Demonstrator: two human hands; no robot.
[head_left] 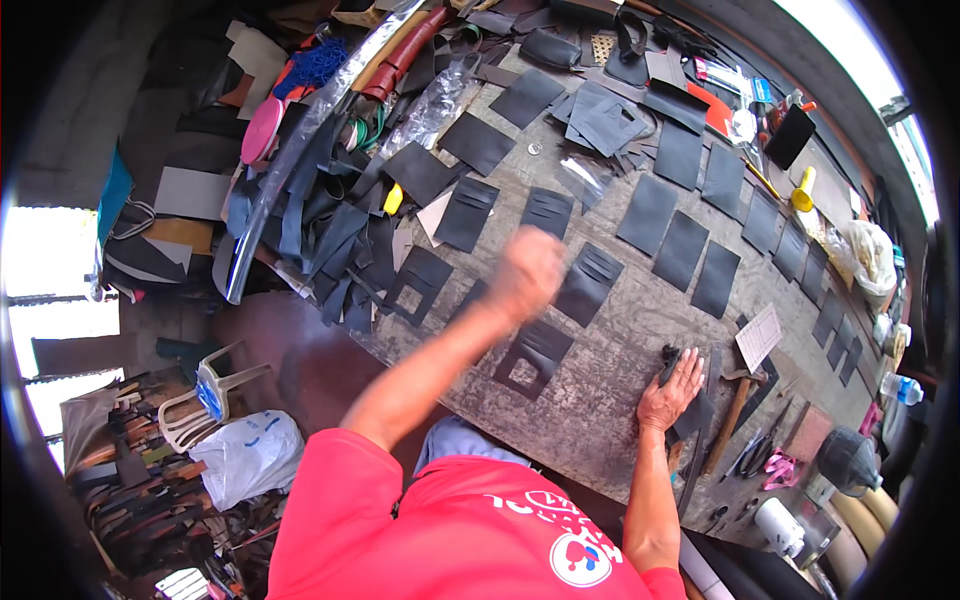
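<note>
My left hand (530, 268), smeared by motion, hangs over the middle of the workbench (450, 370); its fingers cannot be made out. Close around it lie black leather pieces: a slotted one (592, 284) to its right, another slotted one (550, 205) just beyond, and a piece with a square window cut in it (548, 345) nearer me. Near the bench's front right, my right hand (672, 392) rests with fingers stretched out, its thumb by a small black object (669, 358). Partly under its wrist side is a black leather scrap (692, 418).
Several plain black leather rectangles (647, 214) lie in rows across the bench. On the right are a hammer (727, 420), a white patterned card (758, 338) and a yellow-handled tool (803, 190). Leather scraps (340, 240) heap at the left edge; a plastic chair (200, 395) stands below.
</note>
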